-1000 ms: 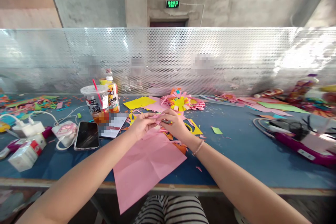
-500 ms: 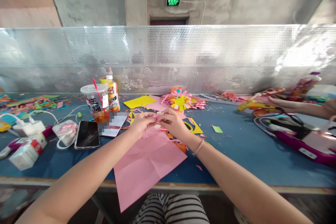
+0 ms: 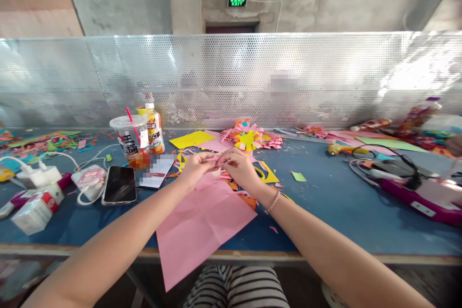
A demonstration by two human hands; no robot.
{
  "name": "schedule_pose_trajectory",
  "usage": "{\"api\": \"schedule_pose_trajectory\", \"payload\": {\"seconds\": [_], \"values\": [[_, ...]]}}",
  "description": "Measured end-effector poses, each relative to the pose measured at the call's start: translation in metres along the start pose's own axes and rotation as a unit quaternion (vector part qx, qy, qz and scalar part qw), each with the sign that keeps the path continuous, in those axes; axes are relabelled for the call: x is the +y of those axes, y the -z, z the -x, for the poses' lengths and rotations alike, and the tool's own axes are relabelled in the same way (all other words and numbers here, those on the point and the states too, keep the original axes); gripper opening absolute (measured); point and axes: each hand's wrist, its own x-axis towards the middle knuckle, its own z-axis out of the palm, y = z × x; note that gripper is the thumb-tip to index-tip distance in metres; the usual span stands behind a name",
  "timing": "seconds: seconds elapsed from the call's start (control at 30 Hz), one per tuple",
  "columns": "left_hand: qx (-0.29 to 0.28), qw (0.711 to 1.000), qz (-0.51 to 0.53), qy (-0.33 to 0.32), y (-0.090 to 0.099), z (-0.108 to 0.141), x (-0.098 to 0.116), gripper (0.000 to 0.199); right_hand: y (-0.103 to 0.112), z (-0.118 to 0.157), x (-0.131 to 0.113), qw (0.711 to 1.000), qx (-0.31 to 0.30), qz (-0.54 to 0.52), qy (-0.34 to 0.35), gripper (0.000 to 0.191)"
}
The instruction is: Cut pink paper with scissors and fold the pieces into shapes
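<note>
Close together above the table, my left hand [image 3: 198, 169] and my right hand [image 3: 238, 169] both pinch a small bit of pink paper [image 3: 215, 160]. Whether that bit belongs to the big sheet below cannot be made out. The creased pink sheet [image 3: 205, 224] lies under my hands, with its near corner hanging over the table edge. Just beyond my hands is a paper flower [image 3: 249, 139] with a yellow centre and fringed pink petals. A yellow paper cut-out [image 3: 270, 173] lies beside my right wrist, partly covered.
Left of my hands stand a plastic cup [image 3: 130, 137] with a red straw, a drink bottle [image 3: 154, 130] and a phone [image 3: 120, 185]. Chargers with cables [image 3: 90, 178] lie further left. A purple power strip [image 3: 415, 199] is at right. A perforated metal screen [image 3: 231, 72] closes off the back.
At the right, another person's hand and forearm have drawn back, leaving a yellow-handled object on the table and a green sheet visible. My own hands keep nearly the same place, fingers shifting slightly.
</note>
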Motion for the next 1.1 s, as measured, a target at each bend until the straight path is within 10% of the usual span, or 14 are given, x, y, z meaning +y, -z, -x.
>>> {"api": "schedule_pose_trajectory", "payload": {"seconds": [0.57, 1.1], "values": [[0.002, 0.999, 0.020, -0.038, -0.0064, 0.0061, 0.0007, 0.027, -0.0101, 0.0037, -0.0027, 0.984, 0.108, -0.111, -0.091, 0.028], [-0.037, 0.998, -0.023, -0.052, -0.0082, 0.0092, 0.0025, 0.030, -0.0074, 0.0033, -0.0060, 0.970, 0.079, -0.172, -0.153, 0.021]]}}
